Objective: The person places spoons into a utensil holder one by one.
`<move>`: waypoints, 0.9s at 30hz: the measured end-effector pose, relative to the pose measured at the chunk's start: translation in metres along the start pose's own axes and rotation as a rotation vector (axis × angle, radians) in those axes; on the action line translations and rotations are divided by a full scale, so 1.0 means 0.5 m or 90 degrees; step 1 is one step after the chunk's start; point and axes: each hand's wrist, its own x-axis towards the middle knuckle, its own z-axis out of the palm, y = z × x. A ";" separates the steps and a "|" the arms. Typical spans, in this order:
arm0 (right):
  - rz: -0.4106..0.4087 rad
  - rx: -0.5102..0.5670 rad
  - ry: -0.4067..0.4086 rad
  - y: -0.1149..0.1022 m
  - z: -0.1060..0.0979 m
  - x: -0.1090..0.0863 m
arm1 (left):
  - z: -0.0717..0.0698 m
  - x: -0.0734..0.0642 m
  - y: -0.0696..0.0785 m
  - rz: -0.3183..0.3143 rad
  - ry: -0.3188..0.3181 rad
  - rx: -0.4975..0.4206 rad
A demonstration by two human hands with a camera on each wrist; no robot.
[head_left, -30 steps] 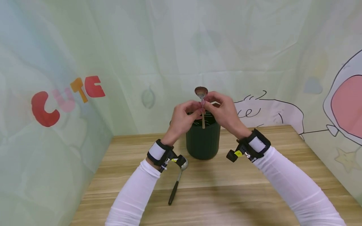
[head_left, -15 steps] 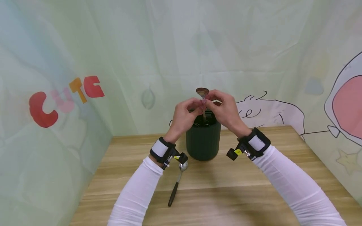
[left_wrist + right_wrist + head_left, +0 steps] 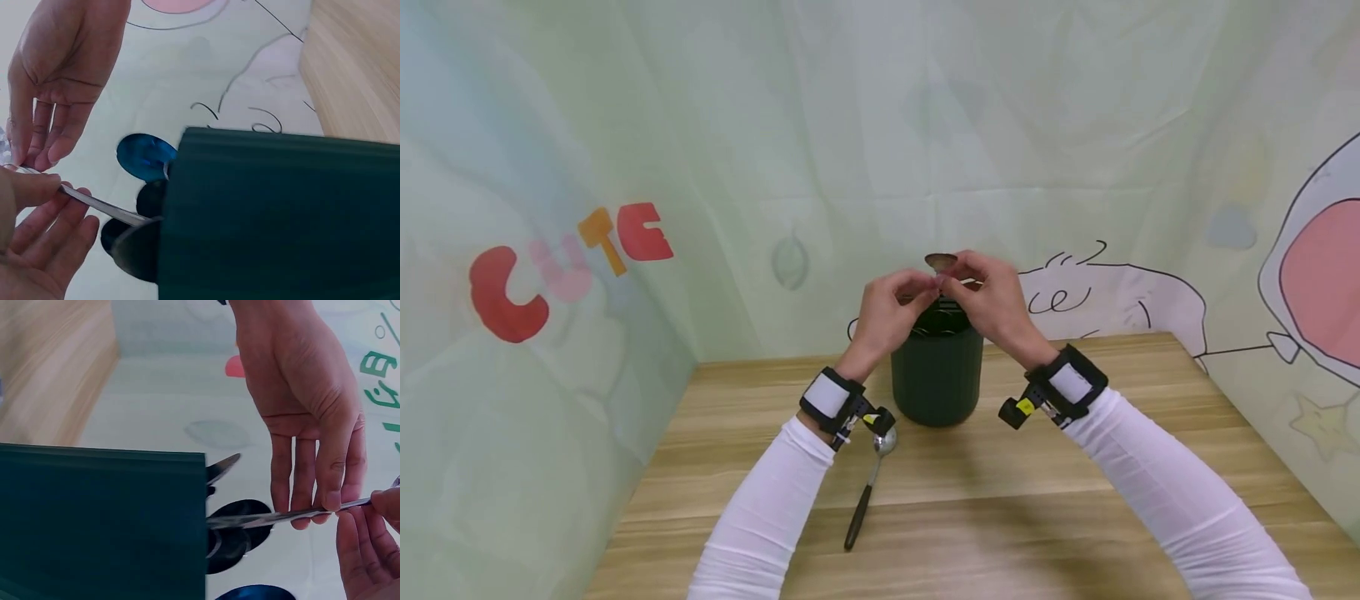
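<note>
Above the dark green container, both hands pinch the slim neck of a metal spoon. Its bowl points up past the fingers, while its handle runs down to the container's mouth. My left hand grips from the left, thumb against fingertips. From the right, my right hand pinches the same spoon, its fingertips close to the left ones. Rounded dark ends of other utensils stick out of the container in both wrist views.
A spoon with a black handle lies on the wooden table, just in front of the container and partly under the left wrist camera. A printed cloth hangs behind and at the sides.
The spoon has gone down toward the container, its handle sinking into the mouth. Its bowl has tipped and now shows nearly edge-on. Both hands keep hold of it.
</note>
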 end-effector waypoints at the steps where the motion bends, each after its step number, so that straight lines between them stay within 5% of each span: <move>1: 0.002 -0.003 -0.002 0.004 0.003 -0.001 | -0.001 -0.002 -0.004 -0.001 -0.001 0.004; 18: -0.023 -0.054 -0.044 0.045 0.045 -0.024 | -0.006 -0.032 -0.051 -0.037 -0.066 0.087; 27: 0.009 -0.059 -0.057 0.056 0.052 -0.035 | -0.001 -0.040 -0.052 -0.033 -0.059 0.065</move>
